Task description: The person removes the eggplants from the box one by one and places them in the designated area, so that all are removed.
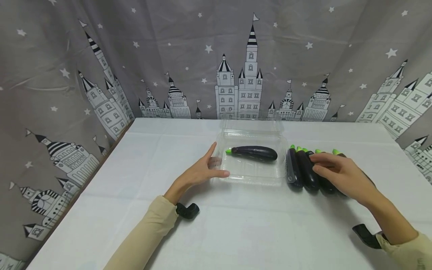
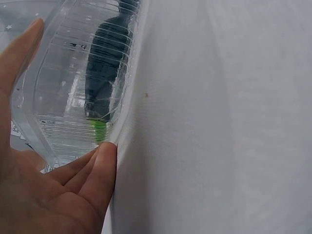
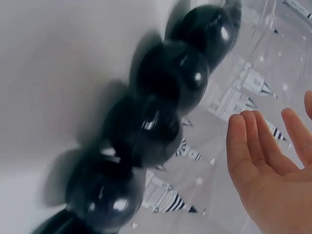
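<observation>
A clear plastic clamshell box (image 1: 249, 171) lies with its lid folded back on the white table, and one dark eggplant (image 1: 254, 152) with a green stem rests crosswise inside. My left hand (image 1: 199, 170) is spread at the box's left end; in the left wrist view its fingertips (image 2: 106, 151) touch or nearly touch the wall low down, the thumb near the rim. Right of the box, several eggplants (image 1: 308, 170) lie side by side, stems pointing away. Over the right part of this row hovers my right hand (image 1: 347, 178), fingers extended and holding nothing, partly hiding some eggplants.
The box's raised lid (image 1: 251, 125) stands toward the table's back edge. Behind hangs a grey curtain (image 1: 185, 41) printed with castles and stars. White cloth (image 1: 236, 228) covers the tabletop. A black wrist mount (image 1: 188, 211) sits at the left sleeve, another (image 1: 367, 236) at the right.
</observation>
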{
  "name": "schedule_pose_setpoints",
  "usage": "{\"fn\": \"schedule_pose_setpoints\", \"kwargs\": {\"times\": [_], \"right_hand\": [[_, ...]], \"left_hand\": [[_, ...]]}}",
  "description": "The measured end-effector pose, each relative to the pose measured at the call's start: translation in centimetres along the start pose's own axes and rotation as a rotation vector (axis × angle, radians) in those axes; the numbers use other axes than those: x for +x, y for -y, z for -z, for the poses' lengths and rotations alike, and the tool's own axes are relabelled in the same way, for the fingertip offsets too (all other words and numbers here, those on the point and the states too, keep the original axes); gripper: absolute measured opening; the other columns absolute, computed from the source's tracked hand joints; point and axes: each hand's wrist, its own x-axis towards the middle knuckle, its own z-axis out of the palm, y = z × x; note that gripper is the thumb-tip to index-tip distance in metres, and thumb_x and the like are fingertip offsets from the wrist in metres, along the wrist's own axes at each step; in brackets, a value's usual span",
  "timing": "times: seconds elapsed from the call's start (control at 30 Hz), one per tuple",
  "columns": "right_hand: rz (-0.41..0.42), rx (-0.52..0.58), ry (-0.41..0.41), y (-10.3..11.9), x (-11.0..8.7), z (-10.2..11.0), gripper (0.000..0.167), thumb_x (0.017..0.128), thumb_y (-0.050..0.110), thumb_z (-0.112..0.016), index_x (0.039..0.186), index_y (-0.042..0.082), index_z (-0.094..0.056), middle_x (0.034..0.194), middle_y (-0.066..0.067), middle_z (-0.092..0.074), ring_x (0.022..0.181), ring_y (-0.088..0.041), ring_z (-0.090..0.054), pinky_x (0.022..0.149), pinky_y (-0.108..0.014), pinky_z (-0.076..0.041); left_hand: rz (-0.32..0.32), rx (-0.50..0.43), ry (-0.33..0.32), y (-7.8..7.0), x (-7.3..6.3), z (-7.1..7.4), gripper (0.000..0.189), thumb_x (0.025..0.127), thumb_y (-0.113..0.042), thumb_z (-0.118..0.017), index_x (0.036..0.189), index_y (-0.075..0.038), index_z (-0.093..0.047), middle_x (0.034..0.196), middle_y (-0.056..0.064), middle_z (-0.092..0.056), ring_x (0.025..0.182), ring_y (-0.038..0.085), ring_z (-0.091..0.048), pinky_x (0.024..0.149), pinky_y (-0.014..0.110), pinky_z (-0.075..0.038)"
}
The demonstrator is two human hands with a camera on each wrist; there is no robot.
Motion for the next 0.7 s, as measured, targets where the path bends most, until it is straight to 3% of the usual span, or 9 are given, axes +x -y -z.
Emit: {"fn": "schedule_pose_setpoints", "kwargs": {"times": [0.33, 0.7], "right_hand": [[0.024, 0.04, 0.044, 1.5, 0.9, -1.9, 0.035, 0.099, 0.015, -0.062, 0.131, -0.001, -0.06, 0.125, -0.018, -0.062, 0.104, -0.015, -0.064, 0.083, -0.016, -0.049], [0.064, 0.105, 0.053, 3.2, 2.3, -4.2, 0.034, 0.097, 0.012, -0.064, 0.128, 0.0, -0.062, 0.124, -0.016, -0.063, 0.107, -0.027, -0.064, 0.086, -0.02, -0.05]], "left_hand": [[0.014, 0.02, -0.011, 0.0, 0.1, -0.1, 0.118, 0.08, -0.041, -0.081, 0.16, -0.028, 0.005, 0.153, 0.017, -0.037, 0.141, 0.032, -0.034, 0.111, 0.056, -0.027], [0.007, 0.0, -0.005, 0.0, 0.0, 0.0, 0.119, 0.079, -0.041, -0.081, 0.159, -0.028, 0.005, 0.153, 0.018, -0.036, 0.14, 0.033, -0.034, 0.11, 0.056, -0.028]]}}
